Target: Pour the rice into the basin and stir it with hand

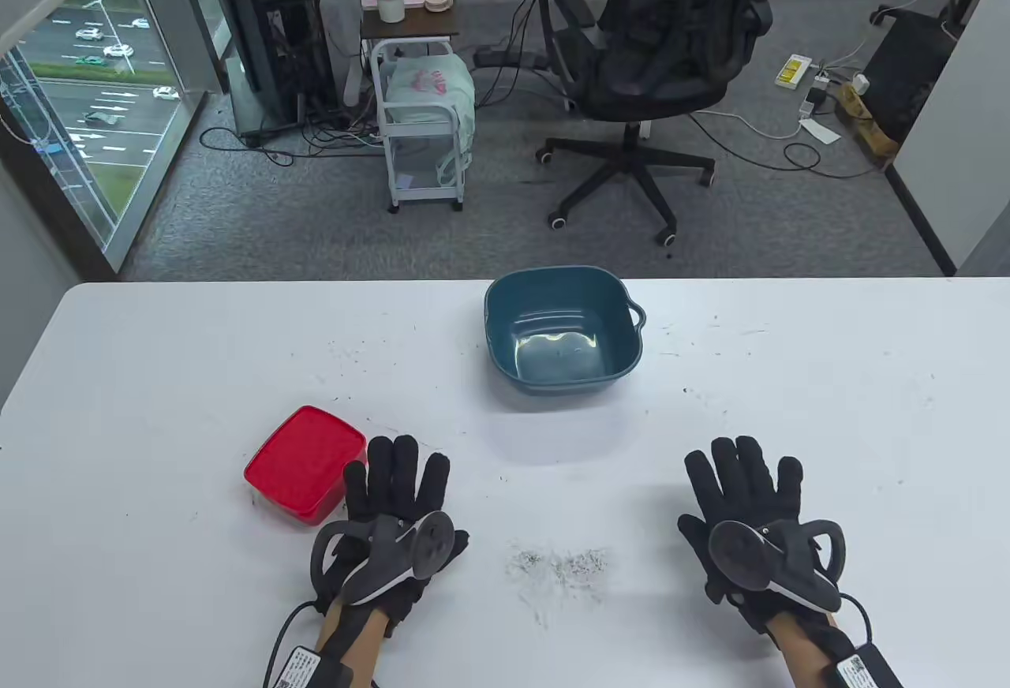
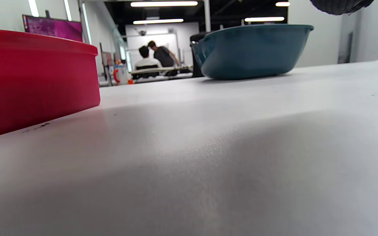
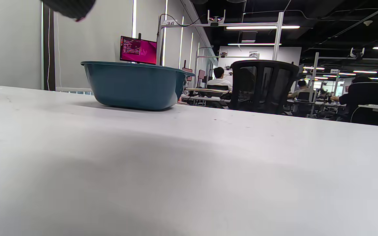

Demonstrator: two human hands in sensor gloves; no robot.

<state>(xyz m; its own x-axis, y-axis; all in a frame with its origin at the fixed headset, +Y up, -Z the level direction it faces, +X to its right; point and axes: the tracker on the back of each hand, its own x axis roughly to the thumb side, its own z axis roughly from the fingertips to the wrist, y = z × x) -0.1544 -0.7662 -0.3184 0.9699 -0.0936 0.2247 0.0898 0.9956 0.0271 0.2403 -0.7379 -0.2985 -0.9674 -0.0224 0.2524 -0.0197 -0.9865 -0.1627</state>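
Note:
A dark teal basin [image 1: 562, 331] stands past the middle of the white table [image 1: 158, 372], with nothing in it that I can see; it also shows in the left wrist view as the basin [image 2: 251, 50] and in the right wrist view as the basin [image 3: 135, 86]. A red lidded box [image 1: 304, 462] sits near left, also the red box [image 2: 34, 78]. My left hand [image 1: 398, 483] lies flat beside the box, fingers straight. My right hand [image 1: 746, 483] lies flat at the near right. Neither holds anything. No rice is visible.
Dark specks and a smudge of crumbs [image 1: 560, 566] lie on the table between my hands. Beyond the far edge stand a black office chair [image 1: 655, 65] and a small white cart [image 1: 422, 128]. People sit at desks in the background.

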